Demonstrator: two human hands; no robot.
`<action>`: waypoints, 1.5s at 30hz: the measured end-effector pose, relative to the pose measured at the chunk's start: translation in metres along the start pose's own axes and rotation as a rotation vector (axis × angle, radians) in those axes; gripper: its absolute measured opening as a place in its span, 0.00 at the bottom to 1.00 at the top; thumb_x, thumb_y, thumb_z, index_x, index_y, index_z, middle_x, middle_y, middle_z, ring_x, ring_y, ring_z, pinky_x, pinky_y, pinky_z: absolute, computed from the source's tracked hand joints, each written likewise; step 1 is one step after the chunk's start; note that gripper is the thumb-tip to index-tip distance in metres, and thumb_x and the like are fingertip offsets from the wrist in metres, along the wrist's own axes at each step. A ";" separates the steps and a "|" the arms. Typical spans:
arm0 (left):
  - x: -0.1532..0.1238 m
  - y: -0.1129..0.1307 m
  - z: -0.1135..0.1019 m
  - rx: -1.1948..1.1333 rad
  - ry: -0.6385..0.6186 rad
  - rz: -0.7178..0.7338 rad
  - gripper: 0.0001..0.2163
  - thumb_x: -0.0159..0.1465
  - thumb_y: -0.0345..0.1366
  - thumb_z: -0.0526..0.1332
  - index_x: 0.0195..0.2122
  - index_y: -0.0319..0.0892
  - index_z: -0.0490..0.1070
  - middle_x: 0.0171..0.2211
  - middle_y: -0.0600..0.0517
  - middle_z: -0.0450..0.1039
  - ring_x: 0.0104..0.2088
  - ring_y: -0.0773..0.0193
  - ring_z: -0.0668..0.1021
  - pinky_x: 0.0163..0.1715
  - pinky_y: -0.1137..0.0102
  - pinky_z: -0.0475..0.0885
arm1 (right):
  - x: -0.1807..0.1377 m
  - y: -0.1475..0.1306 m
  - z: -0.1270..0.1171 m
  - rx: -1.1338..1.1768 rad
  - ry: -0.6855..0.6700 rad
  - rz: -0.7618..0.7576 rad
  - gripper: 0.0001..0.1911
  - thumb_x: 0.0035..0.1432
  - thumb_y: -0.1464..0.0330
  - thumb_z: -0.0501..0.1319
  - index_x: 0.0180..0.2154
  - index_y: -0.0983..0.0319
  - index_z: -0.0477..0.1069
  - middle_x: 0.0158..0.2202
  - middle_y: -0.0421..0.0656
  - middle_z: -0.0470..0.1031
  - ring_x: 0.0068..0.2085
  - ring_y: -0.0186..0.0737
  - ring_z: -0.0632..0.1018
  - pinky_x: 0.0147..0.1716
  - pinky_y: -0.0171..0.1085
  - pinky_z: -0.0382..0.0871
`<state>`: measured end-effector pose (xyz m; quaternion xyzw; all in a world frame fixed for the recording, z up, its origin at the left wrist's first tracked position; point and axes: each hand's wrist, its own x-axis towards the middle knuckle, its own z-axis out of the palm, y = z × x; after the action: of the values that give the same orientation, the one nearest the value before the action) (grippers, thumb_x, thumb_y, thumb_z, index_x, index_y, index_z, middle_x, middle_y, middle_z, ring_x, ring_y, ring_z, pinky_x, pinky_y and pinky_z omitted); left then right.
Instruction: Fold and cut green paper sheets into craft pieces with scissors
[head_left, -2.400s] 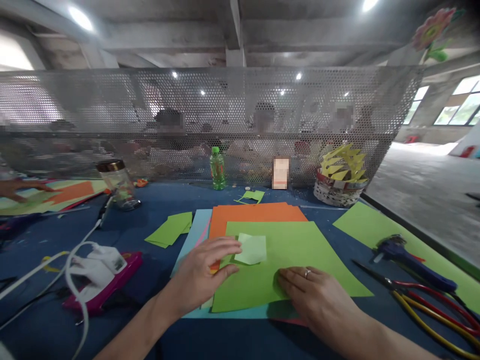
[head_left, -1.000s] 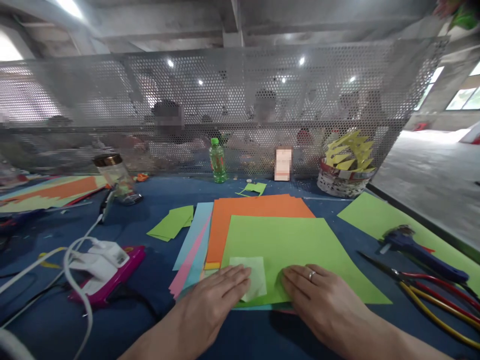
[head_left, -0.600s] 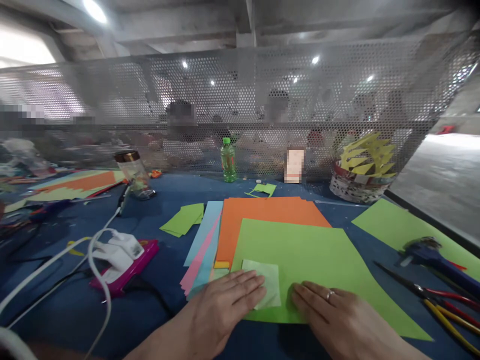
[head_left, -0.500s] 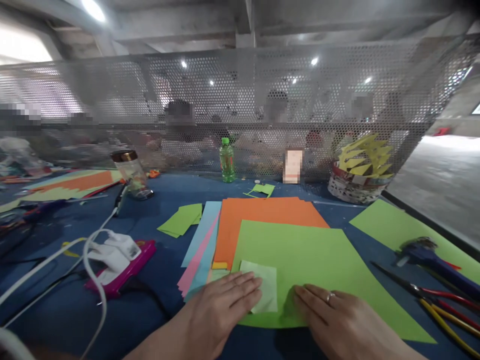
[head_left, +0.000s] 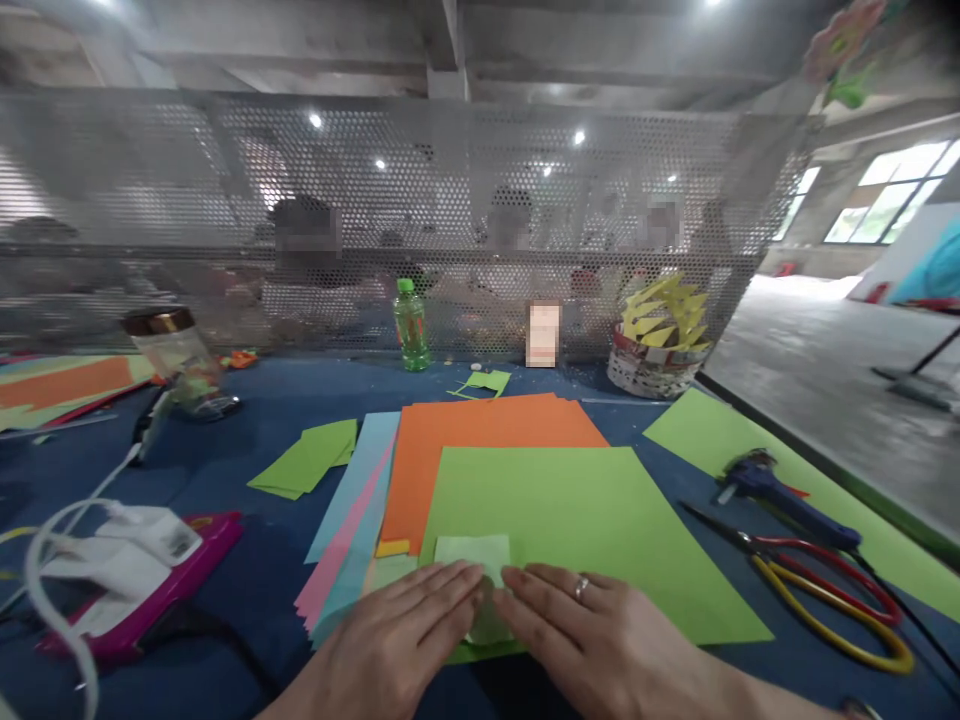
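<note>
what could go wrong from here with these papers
The pale green paper square lies partly under the left hand and right hand; uneven pressing might crease or shift it. The large green sheet beneath it sits offset over the orange sheets, so they could slide apart. The scissors lie with their tip near the large sheet's right edge; a careless reach might meet it.

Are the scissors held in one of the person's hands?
No, the scissors lie on the blue table, while the left hand and right hand rest on the small pale sheet.
</note>
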<state>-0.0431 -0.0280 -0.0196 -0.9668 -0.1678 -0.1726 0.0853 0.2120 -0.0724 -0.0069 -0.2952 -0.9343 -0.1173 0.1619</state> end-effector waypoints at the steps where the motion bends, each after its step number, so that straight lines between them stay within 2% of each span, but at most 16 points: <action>1: 0.001 0.000 0.000 0.015 0.012 -0.008 0.26 0.56 0.20 0.50 0.56 0.37 0.67 0.57 0.47 0.70 0.58 0.62 0.70 0.59 0.69 0.64 | 0.001 -0.001 0.002 0.000 -0.002 0.009 0.23 0.65 0.75 0.49 0.60 0.70 0.60 0.56 0.53 0.71 0.52 0.48 0.76 0.45 0.42 0.77; 4: 0.002 -0.001 -0.001 0.066 0.037 0.013 0.24 0.57 0.20 0.49 0.54 0.37 0.69 0.55 0.48 0.71 0.57 0.63 0.72 0.59 0.70 0.64 | 0.003 -0.002 0.005 -0.004 -0.034 0.028 0.23 0.66 0.73 0.48 0.62 0.69 0.58 0.58 0.52 0.70 0.52 0.49 0.76 0.43 0.43 0.78; 11: -0.003 0.002 -0.003 0.061 0.027 0.017 0.25 0.56 0.20 0.50 0.56 0.37 0.67 0.55 0.47 0.71 0.56 0.61 0.72 0.57 0.68 0.68 | 0.005 -0.004 -0.002 0.036 -0.109 0.039 0.24 0.67 0.74 0.45 0.63 0.74 0.55 0.59 0.58 0.67 0.53 0.50 0.76 0.46 0.43 0.76; 18: -0.009 0.006 -0.003 0.035 -0.066 0.002 0.28 0.56 0.19 0.50 0.59 0.35 0.63 0.59 0.43 0.66 0.59 0.57 0.69 0.57 0.64 0.68 | 0.005 -0.008 -0.004 0.052 -0.091 0.028 0.23 0.66 0.74 0.47 0.61 0.71 0.60 0.57 0.55 0.70 0.52 0.49 0.76 0.45 0.42 0.77; 24: -0.008 0.006 -0.007 0.007 -0.170 -0.028 0.31 0.55 0.19 0.50 0.63 0.35 0.57 0.63 0.44 0.60 0.61 0.56 0.66 0.58 0.62 0.66 | 0.003 -0.006 -0.002 -0.008 -0.088 -0.012 0.20 0.66 0.74 0.47 0.54 0.69 0.69 0.55 0.51 0.73 0.50 0.51 0.78 0.39 0.42 0.79; 32: -0.011 0.010 -0.008 -0.089 -0.063 -0.115 0.22 0.63 0.21 0.50 0.57 0.39 0.65 0.57 0.45 0.69 0.58 0.59 0.71 0.57 0.62 0.68 | 0.003 -0.007 0.002 -0.026 -0.129 -0.018 0.21 0.66 0.72 0.46 0.55 0.69 0.68 0.54 0.49 0.74 0.49 0.50 0.78 0.39 0.42 0.79; 36: -0.014 0.001 -0.015 -0.176 -0.056 -0.158 0.17 0.65 0.24 0.52 0.53 0.43 0.70 0.55 0.49 0.73 0.55 0.64 0.73 0.57 0.65 0.68 | -0.001 -0.008 0.003 -0.023 -0.130 -0.006 0.20 0.67 0.72 0.46 0.56 0.67 0.67 0.55 0.48 0.73 0.50 0.50 0.77 0.40 0.42 0.79; 39: -0.019 -0.009 -0.019 -0.219 -0.102 -0.154 0.19 0.65 0.23 0.50 0.52 0.44 0.71 0.55 0.51 0.72 0.56 0.64 0.72 0.58 0.65 0.66 | -0.002 -0.008 0.005 -0.021 -0.125 -0.004 0.21 0.67 0.73 0.46 0.56 0.67 0.66 0.55 0.48 0.73 0.51 0.50 0.77 0.41 0.43 0.79; 45: -0.026 -0.017 -0.024 -0.259 -0.243 -0.140 0.28 0.59 0.17 0.49 0.58 0.45 0.66 0.61 0.53 0.63 0.62 0.62 0.65 0.61 0.61 0.62 | 0.000 -0.008 0.001 -0.030 -0.127 -0.016 0.21 0.67 0.72 0.45 0.56 0.67 0.67 0.54 0.48 0.74 0.51 0.51 0.77 0.40 0.43 0.79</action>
<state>-0.0793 -0.0257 -0.0051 -0.9694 -0.2201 -0.0802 -0.0730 0.2069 -0.0788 -0.0089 -0.2969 -0.9432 -0.1134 0.0970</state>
